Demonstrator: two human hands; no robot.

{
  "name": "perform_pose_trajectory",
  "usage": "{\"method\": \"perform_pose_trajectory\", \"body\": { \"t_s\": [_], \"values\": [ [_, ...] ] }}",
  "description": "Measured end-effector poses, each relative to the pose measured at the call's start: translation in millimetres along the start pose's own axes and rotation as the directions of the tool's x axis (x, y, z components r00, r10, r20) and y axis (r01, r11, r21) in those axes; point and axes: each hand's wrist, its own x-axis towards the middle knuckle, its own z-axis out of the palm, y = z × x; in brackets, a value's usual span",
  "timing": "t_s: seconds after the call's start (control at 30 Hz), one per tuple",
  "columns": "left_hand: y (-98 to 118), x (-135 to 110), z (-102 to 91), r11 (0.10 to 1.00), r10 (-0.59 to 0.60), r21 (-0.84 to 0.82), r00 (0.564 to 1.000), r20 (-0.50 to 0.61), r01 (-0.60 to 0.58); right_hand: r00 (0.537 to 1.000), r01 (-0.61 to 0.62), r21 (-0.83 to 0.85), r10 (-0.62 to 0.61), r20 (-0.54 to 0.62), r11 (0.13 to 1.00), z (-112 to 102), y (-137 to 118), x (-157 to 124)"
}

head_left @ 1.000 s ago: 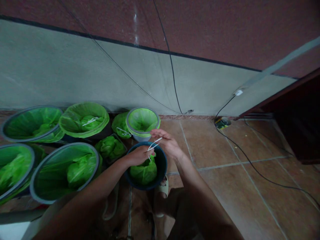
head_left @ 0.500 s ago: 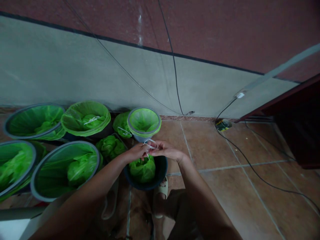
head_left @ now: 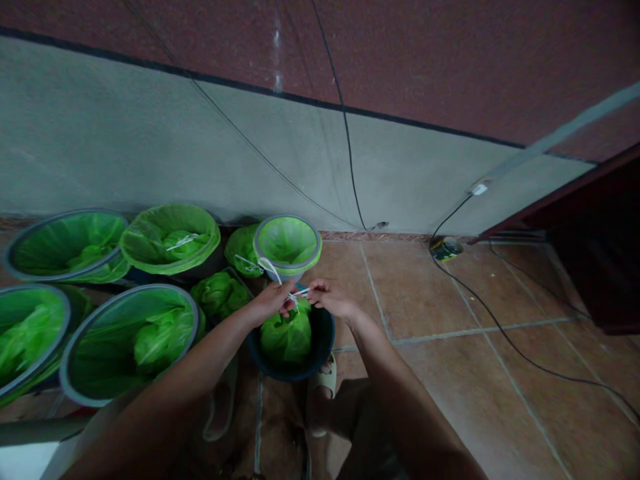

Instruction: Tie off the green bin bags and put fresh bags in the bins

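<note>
A green plastic bag [head_left: 287,340], gathered at its top, sits inside a dark blue bucket [head_left: 327,343] between my feet. Above it, white drawstrings come up from the bag's neck. My left hand [head_left: 274,300] is closed on the white drawstring [head_left: 270,268], and a loop of it sticks up over the fingers. My right hand [head_left: 331,297] pinches another stretch of the same string, pulled out to the right. Both hands are over the bucket's far rim, a small gap between them.
Several bins lined with green bags stand at left, among them a grey-rimmed bin [head_left: 133,347] and a small bin [head_left: 289,243] by the wall. A tied green bag [head_left: 243,250] lies beside it. A black cable [head_left: 500,327] crosses the tiled floor near a small can [head_left: 446,249].
My hands have drawn apart, the right one moving right with its string end. A white loop now rises above my left hand. The bag stays in the bucket.
</note>
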Motion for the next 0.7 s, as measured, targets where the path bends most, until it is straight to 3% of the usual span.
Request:
{"method": "perform_pose_trajectory", "body": {
  "t_s": [0.13, 0.27, 0.37, 0.5, 0.57, 0.63, 0.7],
  "values": [
    [2.8, 0.8, -3.9, 0.998, 0.008, -0.062, 0.997, -0.073, -0.012, 0.989, 0.011, 0.049, -0.018, 0.145, 0.999, -5.4, -6.1, -7.1],
    [3.6, 1.5, -13.1, 0.998, 0.057, -0.007, 0.998, 0.031, -0.057, 0.954, 0.011, -0.031, -0.002, 0.301, 0.999, -2.6, -7.8, -11.3],
    [2.1, 3.0, -19.2, 0.996, 0.068, 0.050, 0.992, 0.110, -0.074, 0.974, 0.029, -0.115, -0.002, 0.225, 0.993, -1.9, -3.2, -6.7],
    [0.0, 3.6, -19.8, 0.980, 0.099, 0.148, 0.970, 0.223, -0.134, 0.991, 0.121, -0.114, -0.115, 0.062, 0.986, 1.1, 3.8, 1.3],
    [0.7, 1.7, -17.4, 0.944, 0.155, 0.241, 0.947, 0.282, -0.226, 0.982, 0.135, -0.065, -0.125, 0.143, 0.989, 6.4, 5.9, 2.6],
    [2.2, -0.9, -15.7, 0.881, 0.215, 0.334, 0.913, 0.346, -0.335, 0.963, 0.073, -0.045, -0.058, 0.263, 0.996, 12.4, 7.6, 2.5],
    [2.8, -2.8, -16.1, 0.781, 0.285, 0.454, 0.892, 0.350, -0.428, 0.955, -0.012, -0.063, 0.030, 0.295, 0.998, 16.6, 8.8, 1.6]
  ]
}}
